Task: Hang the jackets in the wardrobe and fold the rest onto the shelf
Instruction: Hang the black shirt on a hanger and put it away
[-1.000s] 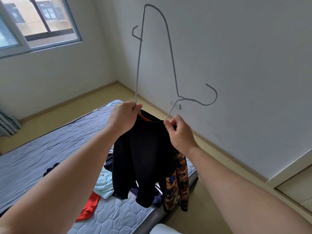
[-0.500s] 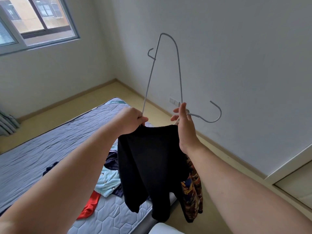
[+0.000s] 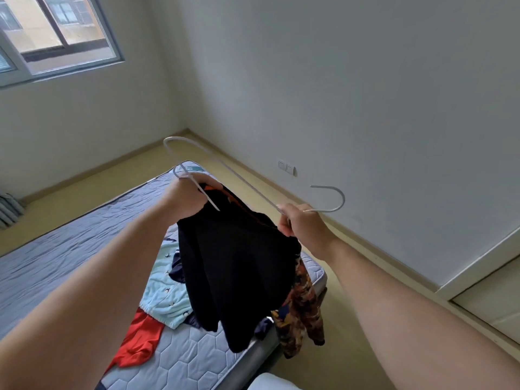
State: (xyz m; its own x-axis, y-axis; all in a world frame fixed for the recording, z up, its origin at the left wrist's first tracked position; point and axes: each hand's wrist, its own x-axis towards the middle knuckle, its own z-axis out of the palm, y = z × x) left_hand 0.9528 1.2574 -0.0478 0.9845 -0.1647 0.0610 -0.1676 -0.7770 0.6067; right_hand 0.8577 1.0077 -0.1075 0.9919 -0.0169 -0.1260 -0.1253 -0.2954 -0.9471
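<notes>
mattress (image 3: 56, 257) grey quilted, btm-left | window (image 3: 56, 32) top-left | wall socket (image 3: 286, 166) low, rt wall | floor (image 3: 84, 190) tan

Clothes pile (image 3: 163, 294) crowds near mattress (image 3: 70, 249) corner; open floor strip (image 3: 349, 356) between mattress and wall (image 3: 365, 108)

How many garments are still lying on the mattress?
3 visible: a light blue fleece top, a red garment beside it, and a navy piece touching the top. The held black jacket may hide more.

Head-worn view, downward, close over bed (image 3: 70, 249)
</notes>
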